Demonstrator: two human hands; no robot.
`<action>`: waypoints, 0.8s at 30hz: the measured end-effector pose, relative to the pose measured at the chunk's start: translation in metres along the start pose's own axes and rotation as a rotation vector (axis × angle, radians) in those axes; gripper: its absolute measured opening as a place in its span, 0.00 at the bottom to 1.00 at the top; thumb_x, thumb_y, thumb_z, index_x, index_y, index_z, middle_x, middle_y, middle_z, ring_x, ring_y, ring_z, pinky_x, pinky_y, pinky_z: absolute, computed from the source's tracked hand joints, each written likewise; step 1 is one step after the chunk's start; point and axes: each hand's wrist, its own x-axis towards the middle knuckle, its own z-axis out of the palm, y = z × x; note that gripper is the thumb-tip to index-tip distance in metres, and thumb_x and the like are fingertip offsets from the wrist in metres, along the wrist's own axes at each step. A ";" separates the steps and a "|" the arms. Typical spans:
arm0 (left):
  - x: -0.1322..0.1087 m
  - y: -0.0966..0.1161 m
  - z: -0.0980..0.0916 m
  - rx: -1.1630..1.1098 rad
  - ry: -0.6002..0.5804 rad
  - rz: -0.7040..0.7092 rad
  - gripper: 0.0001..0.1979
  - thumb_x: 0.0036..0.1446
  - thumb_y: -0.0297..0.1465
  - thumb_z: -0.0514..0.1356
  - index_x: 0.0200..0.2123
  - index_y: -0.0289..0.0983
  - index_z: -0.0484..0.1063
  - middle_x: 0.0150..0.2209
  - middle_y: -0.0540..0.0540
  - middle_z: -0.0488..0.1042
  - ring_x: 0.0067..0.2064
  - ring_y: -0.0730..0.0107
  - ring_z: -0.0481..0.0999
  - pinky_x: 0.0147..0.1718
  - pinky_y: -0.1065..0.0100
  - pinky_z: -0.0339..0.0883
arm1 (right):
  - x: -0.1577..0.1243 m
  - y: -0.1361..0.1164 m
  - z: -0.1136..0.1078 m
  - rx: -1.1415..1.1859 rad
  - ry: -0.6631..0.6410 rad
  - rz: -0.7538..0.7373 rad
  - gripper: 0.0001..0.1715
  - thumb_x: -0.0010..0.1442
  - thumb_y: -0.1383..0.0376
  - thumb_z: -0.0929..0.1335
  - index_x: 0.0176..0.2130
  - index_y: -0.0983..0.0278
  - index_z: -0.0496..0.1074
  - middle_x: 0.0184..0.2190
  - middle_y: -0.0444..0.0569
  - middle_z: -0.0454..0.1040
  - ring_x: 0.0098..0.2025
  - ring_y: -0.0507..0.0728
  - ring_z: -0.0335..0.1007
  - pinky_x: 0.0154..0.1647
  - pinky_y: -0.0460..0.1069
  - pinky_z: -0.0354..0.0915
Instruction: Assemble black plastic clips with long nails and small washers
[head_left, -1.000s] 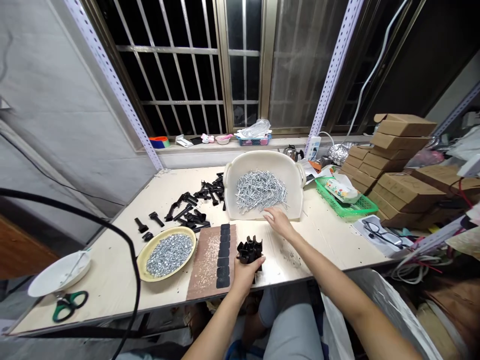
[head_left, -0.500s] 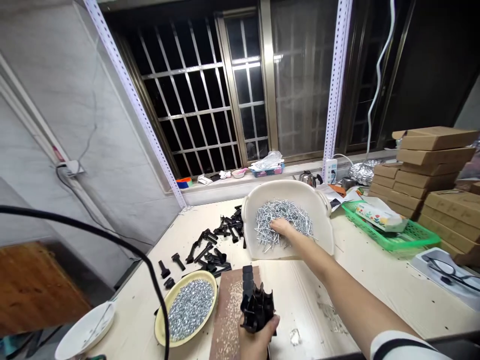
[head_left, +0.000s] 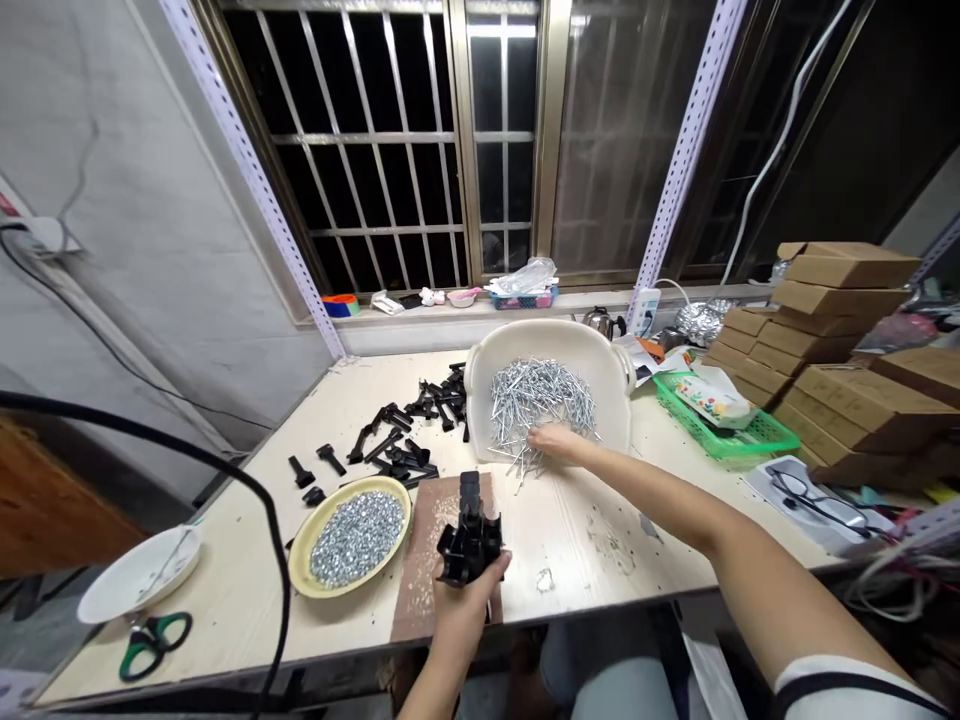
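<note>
Left hand (head_left: 459, 612), lower centre, is closed round a bunch of black plastic pieces (head_left: 469, 540) over a brown board (head_left: 420, 600). Right hand (head_left: 556, 440) rests on thin shiny nails (head_left: 540, 390) at the open lip of a smooth cream tray (head_left: 480, 368), centre frame; can't tell if it grips any. The tray is heaped and many loose black parts (head_left: 409, 445) lie on the pale worktop (head_left: 600, 530), so plenty is left. A round yellow dish (head_left: 298, 540) holds small silver bits.

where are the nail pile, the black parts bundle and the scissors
nail pile (head_left: 541, 392), head view, middle of the heap
black parts bundle (head_left: 466, 545), head view, centre of the cluster
scissors (head_left: 152, 641), head view, where the green handles join
</note>
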 end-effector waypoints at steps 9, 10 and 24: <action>-0.005 -0.016 0.000 -0.036 -0.080 0.000 0.18 0.36 0.33 0.67 0.34 0.33 0.75 0.34 0.42 0.78 0.39 0.58 0.76 0.40 0.61 0.68 | -0.085 -0.037 0.006 -0.104 -0.083 -0.040 0.12 0.59 0.76 0.58 0.41 0.69 0.65 0.39 0.57 0.66 0.40 0.57 0.63 0.30 0.46 0.61; -0.006 -0.016 0.001 -0.038 -0.086 -0.010 0.18 0.36 0.33 0.67 0.34 0.33 0.75 0.35 0.42 0.78 0.39 0.58 0.76 0.41 0.62 0.68 | -0.095 -0.035 0.005 -0.111 -0.090 -0.038 0.12 0.60 0.75 0.58 0.42 0.69 0.65 0.40 0.57 0.66 0.40 0.57 0.63 0.31 0.46 0.61; 0.001 -0.009 -0.005 -0.053 0.026 0.052 0.20 0.37 0.33 0.67 0.37 0.33 0.74 0.39 0.42 0.77 0.43 0.58 0.74 0.45 0.60 0.66 | -0.092 -0.103 -0.011 0.082 -0.121 -0.188 0.09 0.60 0.68 0.60 0.37 0.65 0.68 0.37 0.51 0.69 0.42 0.57 0.63 0.41 0.50 0.58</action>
